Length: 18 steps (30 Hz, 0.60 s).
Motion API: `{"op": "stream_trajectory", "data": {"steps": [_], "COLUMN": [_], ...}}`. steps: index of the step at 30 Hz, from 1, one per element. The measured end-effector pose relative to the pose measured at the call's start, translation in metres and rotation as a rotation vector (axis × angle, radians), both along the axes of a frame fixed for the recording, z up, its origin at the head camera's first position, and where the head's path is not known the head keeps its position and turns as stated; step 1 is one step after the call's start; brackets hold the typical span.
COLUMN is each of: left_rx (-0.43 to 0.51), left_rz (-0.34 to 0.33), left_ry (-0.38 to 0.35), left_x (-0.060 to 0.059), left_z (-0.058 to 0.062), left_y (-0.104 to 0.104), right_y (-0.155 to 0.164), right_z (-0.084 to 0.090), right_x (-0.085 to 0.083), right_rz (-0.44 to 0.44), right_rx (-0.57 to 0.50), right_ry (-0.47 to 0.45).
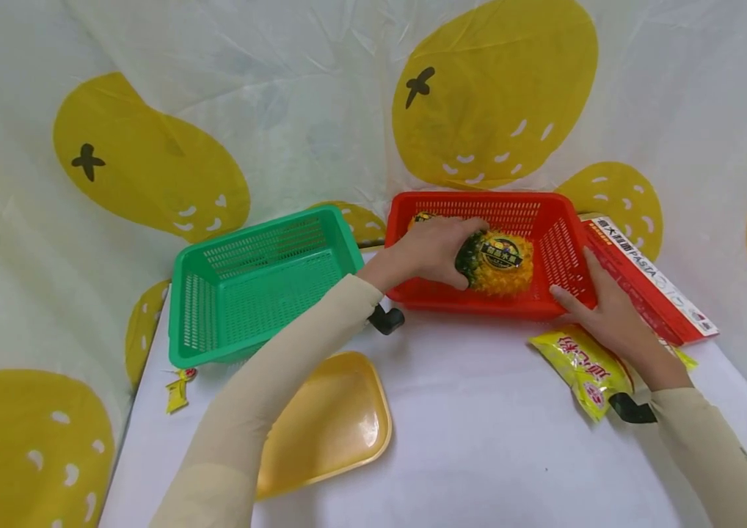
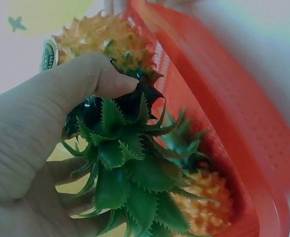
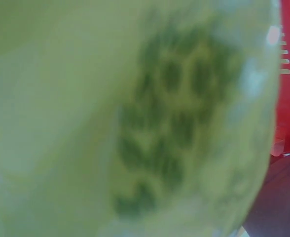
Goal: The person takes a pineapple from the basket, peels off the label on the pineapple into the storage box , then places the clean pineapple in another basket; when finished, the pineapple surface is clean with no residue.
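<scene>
Inside the red basket (image 1: pixel 479 306), my left hand (image 1: pixel 436 249) grips a pineapple (image 1: pixel 504 262) where its leafy crown meets the spiky orange body. The left wrist view shows the thumb laid across that joint, with green crown leaves (image 2: pixel 140 192) below it. A second pineapple (image 2: pixel 209 202) lies deeper in the basket, mostly covered by my hand in the head view. My right hand (image 1: pixel 611 323) holds the basket's front right corner, thumb over the rim and fingers along the outside. Under that wrist lies a yellow packet of macaroni (image 1: pixel 581 367), blurred in the right wrist view.
A green basket (image 1: pixel 257 290) stands at the left, with a yellow tray (image 1: pixel 327 418) in front, partly behind my left sleeve. A small yellow wrapped piece (image 1: pixel 177 392) lies near the left table edge. The red pasta box (image 1: pixel 651 282) sits right of the red basket.
</scene>
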<state>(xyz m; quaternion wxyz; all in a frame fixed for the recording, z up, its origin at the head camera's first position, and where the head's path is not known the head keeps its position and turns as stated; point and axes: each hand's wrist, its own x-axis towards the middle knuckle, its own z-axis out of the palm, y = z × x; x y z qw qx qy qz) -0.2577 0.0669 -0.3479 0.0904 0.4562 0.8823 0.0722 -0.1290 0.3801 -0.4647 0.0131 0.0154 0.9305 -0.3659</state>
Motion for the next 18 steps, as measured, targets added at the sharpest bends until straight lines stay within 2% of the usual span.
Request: {"op": "stream_trajectory", "data": {"steps": [4, 9, 12, 18], "left_rx": [0.028, 0.078, 0.110, 0.192], "left_rz": [0.000, -0.030, -0.059, -0.083], "left_ry": [-0.006, -0.040, -0.044, -0.088], "left_x": [0.014, 0.032, 0.043, 0.065], "left_z": [0.010, 0.016, 0.016, 0.010], "left_y": [-0.003, -0.012, -0.018, -0.034], "right_y": [0.000, 0.002, 0.003, 0.000], "right_z": [0.002, 0.000, 0.000, 0.003], "right_x": [-0.001, -0.002, -0.003, -0.001], "right_rz": [0.001, -0.002, -0.009, -0.021], "right_rx": [0.002, -0.009, -0.017, -0.045], "right_ry": [0.003, -0.017, -0.032, -0.058]}}
